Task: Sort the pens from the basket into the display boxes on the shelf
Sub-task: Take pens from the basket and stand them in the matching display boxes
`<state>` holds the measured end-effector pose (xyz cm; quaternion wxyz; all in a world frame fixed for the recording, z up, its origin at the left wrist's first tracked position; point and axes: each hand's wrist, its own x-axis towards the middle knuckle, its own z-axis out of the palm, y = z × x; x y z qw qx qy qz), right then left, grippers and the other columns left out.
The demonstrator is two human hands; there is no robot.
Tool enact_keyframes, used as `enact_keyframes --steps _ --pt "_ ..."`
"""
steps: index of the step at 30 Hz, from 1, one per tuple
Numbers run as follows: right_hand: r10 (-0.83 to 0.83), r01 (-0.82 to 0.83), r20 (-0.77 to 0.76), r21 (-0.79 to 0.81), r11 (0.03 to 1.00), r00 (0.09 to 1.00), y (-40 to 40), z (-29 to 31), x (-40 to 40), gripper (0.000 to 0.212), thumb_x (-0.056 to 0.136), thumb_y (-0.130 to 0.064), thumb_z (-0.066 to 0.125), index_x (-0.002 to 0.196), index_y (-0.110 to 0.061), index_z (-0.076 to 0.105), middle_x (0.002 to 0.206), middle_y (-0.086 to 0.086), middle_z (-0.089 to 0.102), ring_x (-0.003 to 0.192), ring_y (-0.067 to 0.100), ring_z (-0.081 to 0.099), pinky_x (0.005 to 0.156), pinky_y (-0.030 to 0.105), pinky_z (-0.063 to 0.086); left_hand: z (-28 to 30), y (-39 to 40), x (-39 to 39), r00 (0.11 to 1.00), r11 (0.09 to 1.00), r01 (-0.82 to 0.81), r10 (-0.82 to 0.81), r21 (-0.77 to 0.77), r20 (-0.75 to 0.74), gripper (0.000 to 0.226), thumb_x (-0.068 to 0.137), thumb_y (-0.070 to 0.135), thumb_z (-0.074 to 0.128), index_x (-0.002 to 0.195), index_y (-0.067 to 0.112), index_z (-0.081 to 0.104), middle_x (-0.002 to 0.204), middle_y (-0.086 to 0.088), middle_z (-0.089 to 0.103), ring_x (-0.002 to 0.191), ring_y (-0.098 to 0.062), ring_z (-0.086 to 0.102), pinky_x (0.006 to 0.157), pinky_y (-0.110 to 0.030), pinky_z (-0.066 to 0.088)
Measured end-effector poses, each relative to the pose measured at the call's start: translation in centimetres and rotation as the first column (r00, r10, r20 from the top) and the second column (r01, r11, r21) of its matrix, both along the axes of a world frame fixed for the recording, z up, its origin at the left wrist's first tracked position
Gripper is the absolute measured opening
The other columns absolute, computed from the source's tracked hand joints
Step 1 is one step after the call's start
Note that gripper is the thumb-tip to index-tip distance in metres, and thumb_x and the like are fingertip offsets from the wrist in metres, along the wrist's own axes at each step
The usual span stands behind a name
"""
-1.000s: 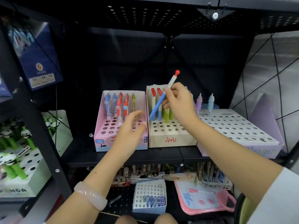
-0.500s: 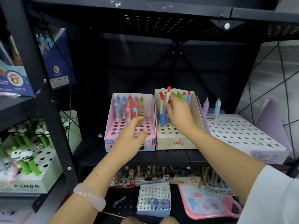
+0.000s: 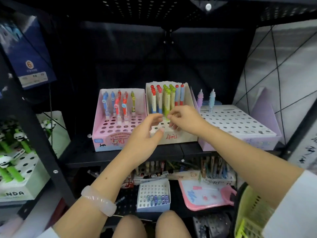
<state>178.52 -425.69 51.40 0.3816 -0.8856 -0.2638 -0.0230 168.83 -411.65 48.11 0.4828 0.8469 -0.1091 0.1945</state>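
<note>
since half a second earlier, the blue pen with the red cap had been released from the right hand (image 3: pixel 186 118) and was seen standing at the back of the cream display box (image 3: pixel 178 138) among the other red-capped and green-capped pens (image 3: pixel 167 98). the right hand had been lowered over the front holes of that box, its fingers loosely curled with nothing gripped between them. the left hand (image 3: pixel 145 134) had been moved rightward, from in front of the pink display box (image 3: pixel 109 141) to the cream box's front left corner; its fingers were spread and relaxed, nothing being held, and the thumb was laid near the box's front edge. a pale bangle (image 3: pixel 99 200) was worn on the left wrist. the pink box was seen just beside the cream one on the shelf (image 3: pixel 96 158), with blue, red and green pens stood in its back rows. a lilac display box (image 3: pixel 240 143) was set to the right, two pens being held at its back. a yellow-green basket (image 3: pixel 252 212) was visible at the lower right, under the right sleeve; its contents could not be made out.
</note>
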Motion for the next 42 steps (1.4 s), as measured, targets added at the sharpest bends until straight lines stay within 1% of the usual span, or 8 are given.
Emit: enact_keyframes --steps 6,10,17,20,25,30,38,42 --pt "0.028 0.003 -0.248 0.122 0.992 0.968 -11.4 -3.0 -4.1 0.016 0.096 -0.017 0.049 0.090 -0.015 0.064 0.072 0.001 0.068 0.059 0.006 0.063 0.054 0.015 0.050 -3.3 -9.1 0.3 0.964 0.973 0.227 -0.229 -0.029 -0.134 0.033 0.094 0.024 0.050 0.102 0.056 0.043 0.109 0.031 0.051 0.104 0.019 0.045 0.087 -0.004 0.036" --pt "-0.031 0.050 -0.329 0.048 0.998 0.944 -19.5 -8.2 -6.6 0.016 0.096 -0.015 0.048 0.091 -0.018 0.062 0.074 0.001 0.069 0.061 0.006 0.064 0.058 0.017 0.050 -7.8 -15.7 0.3 0.918 0.942 0.337 -0.326 0.012 -0.225 0.033 0.092 0.016 0.053 0.125 0.021 0.050 0.123 0.000 0.058 0.116 -0.010 0.051 0.101 -0.030 0.040" --pt "-0.272 0.171 -0.384 -0.276 0.946 0.882 -28.4 -19.5 -8.8 0.015 0.094 -0.010 0.049 0.091 -0.012 0.064 0.073 -0.008 0.065 0.068 0.005 0.062 0.058 0.010 0.045 -14.2 -23.0 -0.1 0.787 0.813 0.556 -0.445 0.176 -0.428 0.038 0.096 0.027 0.045 0.134 0.024 0.041 0.138 0.004 0.048 0.123 -0.010 0.044 0.093 -0.019 0.035" --pt "-0.325 0.070 -0.440 -0.503 0.861 0.837 -30.5 -24.6 -9.1 0.015 0.092 -0.015 0.051 0.104 -0.016 0.061 0.091 -0.003 0.063 0.088 0.019 0.059 0.069 0.018 0.039 -15.4 -24.4 -0.1 0.789 0.781 0.564 -0.414 0.268 -0.453 0.037 0.097 0.028 0.044 0.133 0.027 0.043 0.132 -0.002 0.054 0.120 -0.020 0.049 0.098 -0.033 0.040" --pt "-0.447 -0.169 -0.600 -0.702 0.692 0.663 -31.3 -31.7 -10.4 0.088 0.085 -0.059 0.052 0.149 -0.018 0.008 0.150 0.014 0.026 0.134 0.032 0.033 0.105 0.038 0.033 -16.1 -24.7 -0.2 0.841 0.748 0.521 -0.365 0.411 -0.400 0.035 0.097 0.031 0.041 0.132 0.029 0.045 0.135 0.005 0.050 0.127 -0.024 0.036 0.095 -0.030 0.030" --pt "-0.412 -0.289 -0.614 -0.731 0.618 0.674 -30.3 -32.7 -10.0 0.110 0.070 -0.070 0.062 0.149 -0.022 0.001 0.154 0.012 0.016 0.138 0.034 0.025 0.108 0.050 0.029 -16.1 -24.8 -0.3 0.852 0.736 0.504 -0.337 0.452 -0.400 0.035 0.097 0.031 0.040 0.132 0.030 0.044 0.137 0.009 0.049 0.125 -0.021 0.037 0.094 -0.027 0.027" --pt "-0.363 -0.412 -0.754 -0.620 0.667 0.547 -30.2 -31.0 -7.6 0.086 0.083 -0.041 0.067 0.145 -0.008 0.019 0.139 0.011 0.044 0.119 0.026 0.049 0.101 0.040 0.043 -15.9 -24.6 -0.7 0.853 0.751 0.503 -0.349 0.428 -0.388 0.033 0.097 0.029 0.041 0.129 0.027 0.048 0.133 0.010 0.052 0.123 -0.018 0.038 0.090 -0.023 0.024" --pt "-0.332 -0.564 -0.733 -0.673 0.478 0.593 -30.8 -30.5 -8.2 0.090 0.080 -0.036 0.070 0.147 -0.010 0.016 0.142 0.011 0.040 0.122 0.027 0.046 0.100 0.038 0.043 -15.9 -24.5 -0.8 0.852 0.756 0.503 -0.351 0.419 -0.388 0.032 0.097 0.029 0.042 0.128 0.026 0.050 0.129 0.009 0.053 0.120 -0.014 0.038 0.084 -0.020 0.022"
